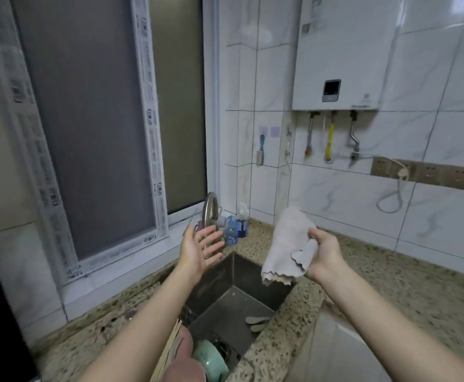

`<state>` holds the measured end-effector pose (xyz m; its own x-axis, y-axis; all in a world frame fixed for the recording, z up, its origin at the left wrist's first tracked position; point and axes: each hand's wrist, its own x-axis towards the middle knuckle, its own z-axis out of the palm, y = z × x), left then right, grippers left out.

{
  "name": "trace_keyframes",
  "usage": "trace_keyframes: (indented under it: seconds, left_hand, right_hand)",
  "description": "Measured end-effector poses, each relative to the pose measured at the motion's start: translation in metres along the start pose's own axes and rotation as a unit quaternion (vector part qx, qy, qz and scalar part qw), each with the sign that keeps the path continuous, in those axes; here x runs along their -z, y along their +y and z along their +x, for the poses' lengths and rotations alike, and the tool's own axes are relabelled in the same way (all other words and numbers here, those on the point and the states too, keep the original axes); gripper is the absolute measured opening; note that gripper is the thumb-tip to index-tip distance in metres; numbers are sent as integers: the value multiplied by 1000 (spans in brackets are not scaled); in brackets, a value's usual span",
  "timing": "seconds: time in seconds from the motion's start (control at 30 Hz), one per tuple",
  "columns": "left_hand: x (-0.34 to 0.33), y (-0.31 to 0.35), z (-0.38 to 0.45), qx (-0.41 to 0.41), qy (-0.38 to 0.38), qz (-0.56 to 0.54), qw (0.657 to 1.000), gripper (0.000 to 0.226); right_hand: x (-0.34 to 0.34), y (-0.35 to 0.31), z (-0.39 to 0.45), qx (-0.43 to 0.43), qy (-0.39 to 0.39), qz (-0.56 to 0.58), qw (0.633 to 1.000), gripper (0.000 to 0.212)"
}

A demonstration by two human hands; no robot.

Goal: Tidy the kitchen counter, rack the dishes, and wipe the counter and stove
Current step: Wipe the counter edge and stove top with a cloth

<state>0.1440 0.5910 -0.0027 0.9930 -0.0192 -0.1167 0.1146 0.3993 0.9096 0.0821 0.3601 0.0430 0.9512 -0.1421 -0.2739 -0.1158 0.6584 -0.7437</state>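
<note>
My right hand [325, 255] grips a pale grey cloth [287, 244], held up over the far right corner of the steel sink [225, 288]. The cloth hangs down in folds toward the sink rim. My left hand [199, 248] is raised with fingers spread and straight, just in front of the curved steel faucet [209, 209], holding nothing. Pink and green bowls [208, 359] stand on edge in a rack at the sink's near end, beside a bundle of chopsticks [170, 351]. Two spoons [257, 322] lie in the sink bottom.
Speckled granite counter [390, 277] runs around the sink. Blue bottles [236, 228] stand in the corner behind the faucet. A white water heater [343, 51] hangs on the tiled wall, with pipes and a row of sockets [423, 173] below. A window is at left.
</note>
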Motion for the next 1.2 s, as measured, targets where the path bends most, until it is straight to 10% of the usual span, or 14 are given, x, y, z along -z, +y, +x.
trace_keyframes:
  seconds: [0.47,0.9,1.2]
  left_hand:
    - [-135,-50,189,-20,96,-114,989,87]
    - [-124,-31,273,-76,272,114,952,25]
    - [-73,5,311,-228,271,405,843,26]
  right_hand:
    - [101,-103,255,-73,-32,54,995,50]
    - [67,-87,402,-159,-108,54,980,43]
    - [29,-50,443,-166,-101,43,980,41]
